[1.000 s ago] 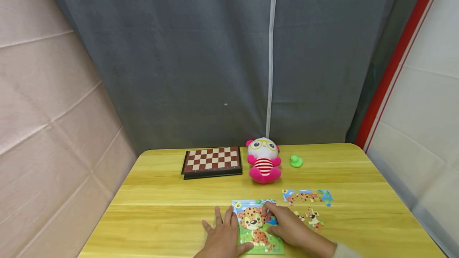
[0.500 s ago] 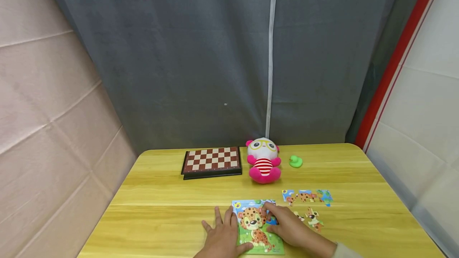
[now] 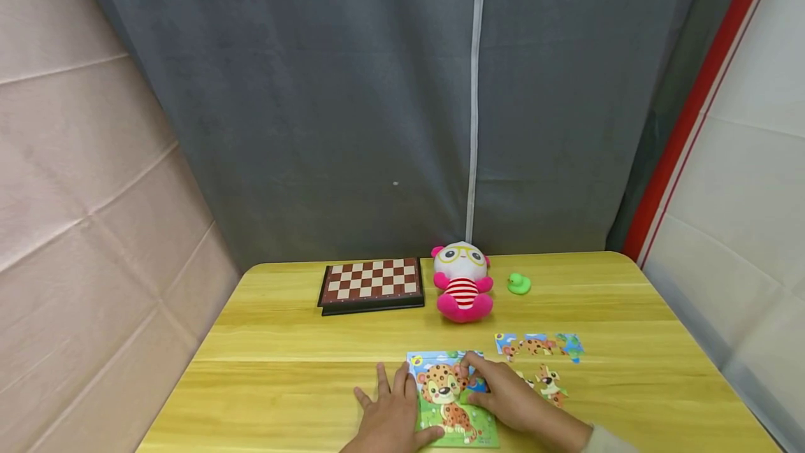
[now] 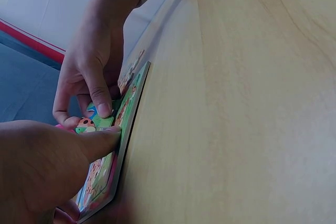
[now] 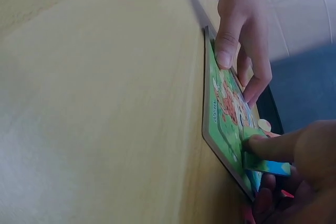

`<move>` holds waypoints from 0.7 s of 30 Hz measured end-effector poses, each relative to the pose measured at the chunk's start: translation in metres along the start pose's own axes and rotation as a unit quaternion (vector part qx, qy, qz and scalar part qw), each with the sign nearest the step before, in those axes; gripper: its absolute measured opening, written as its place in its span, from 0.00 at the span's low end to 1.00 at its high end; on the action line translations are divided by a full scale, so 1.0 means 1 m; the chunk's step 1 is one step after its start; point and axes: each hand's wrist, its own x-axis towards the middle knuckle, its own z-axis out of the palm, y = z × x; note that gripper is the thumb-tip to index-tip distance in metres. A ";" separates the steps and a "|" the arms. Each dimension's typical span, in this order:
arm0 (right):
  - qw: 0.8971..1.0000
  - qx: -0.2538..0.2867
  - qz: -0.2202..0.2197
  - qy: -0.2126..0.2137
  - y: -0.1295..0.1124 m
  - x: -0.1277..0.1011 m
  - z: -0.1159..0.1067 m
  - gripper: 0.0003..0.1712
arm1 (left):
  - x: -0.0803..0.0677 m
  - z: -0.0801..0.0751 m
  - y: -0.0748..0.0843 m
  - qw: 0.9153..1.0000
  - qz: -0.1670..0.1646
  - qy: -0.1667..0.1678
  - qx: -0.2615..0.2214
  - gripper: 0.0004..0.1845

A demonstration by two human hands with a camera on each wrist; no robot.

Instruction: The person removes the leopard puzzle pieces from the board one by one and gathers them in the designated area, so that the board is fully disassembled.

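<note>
- Puzzle board (image 3: 449, 397) with a leopard picture lies at the near edge of the worktop (image 3: 302, 327), mostly filled.
- Left hand (image 3: 390, 414) rests spread, thumb pressing the board's near edge.
- Right hand (image 3: 503, 397) pinches a puzzle piece (image 5: 262, 163) over the board's right side, not yet seated.
- Loose pieces (image 3: 541, 358) wait just right of it, so several remain unplaced.

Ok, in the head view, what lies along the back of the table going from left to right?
chessboard → plush toy → green duck
</note>
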 end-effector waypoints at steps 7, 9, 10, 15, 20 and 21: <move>1.000 0.006 0.000 0.007 -0.001 -0.002 -0.004 0.12 | 0.000 0.002 -0.001 1.000 0.002 0.003 0.002 0.61; 1.000 0.006 0.004 0.012 -0.002 -0.003 -0.006 0.12 | 0.000 0.002 -0.001 1.000 0.003 0.004 0.003 0.61; 1.000 0.006 0.006 0.014 -0.002 -0.003 -0.007 0.12 | 0.000 0.002 -0.001 1.000 0.004 0.004 0.004 0.61; 1.000 0.004 0.012 0.025 0.001 -0.006 -0.012 0.11 | 0.000 0.002 -0.001 1.000 0.005 0.008 0.004 0.61; 0.999 0.002 0.017 0.031 0.008 -0.012 -0.017 0.11 | -0.002 0.002 -0.001 1.000 0.005 0.013 0.007 0.61; 0.999 0.003 0.019 0.033 0.009 -0.013 -0.018 0.12 | -0.002 0.002 -0.001 1.000 0.005 0.014 0.008 0.61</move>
